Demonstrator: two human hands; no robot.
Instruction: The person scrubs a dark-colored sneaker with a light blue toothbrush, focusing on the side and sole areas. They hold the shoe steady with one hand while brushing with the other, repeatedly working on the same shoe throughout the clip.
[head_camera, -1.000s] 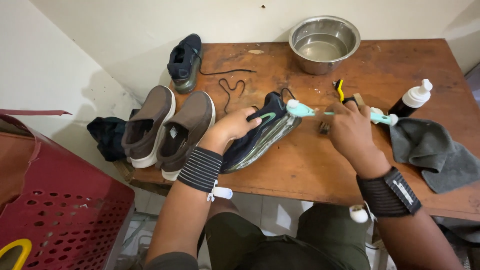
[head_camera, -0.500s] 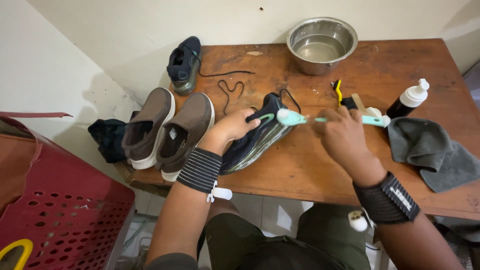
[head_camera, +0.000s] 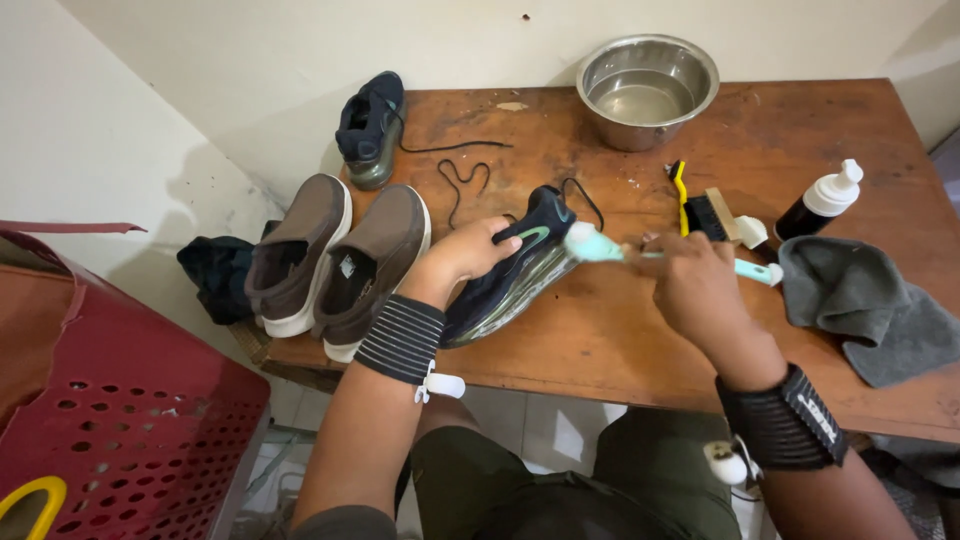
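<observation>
Nearest the camera, both forearms w/ black wrist wraps reach over the wood surface (head_camera: 620, 330). Left hand (head_camera: 470, 255) is clenched on a dark sneaker (head_camera: 515, 270), holding it tilted on its side near the front edge, toe pointing away. Sneaker: navy/black upper, green swoosh-like mark, clear greenish sole. Right hand (head_camera: 695, 285) grips a teal toothbrush (head_camera: 600, 245); its white head touches the sneaker's toe end, handle end sticks out past the hand to the right.

Left of the sneaker: 2 brown slip-ons (head_camera: 335, 255) w/ white soles, side by side at the surface's left edge. Dark cloth (head_camera: 215, 275) hangs just beyond them. Red basket (head_camera: 120, 420) sits low at left.

Right side: 1 grey towel (head_camera: 870, 310), 1 dark bottle (head_camera: 815, 205) w/ white pump top, upright. Between bottle and hand: 1 brush (head_camera: 710, 212) w/ black bristles and 1 yellow-handled tool (head_camera: 680, 185).

Further back: 1 loose black lace (head_camera: 460, 180), 2nd dark sneaker (head_camera: 368, 125) at the back left corner. 1 steel bowl (head_camera: 647, 88) at the far edge, by the wall.
</observation>
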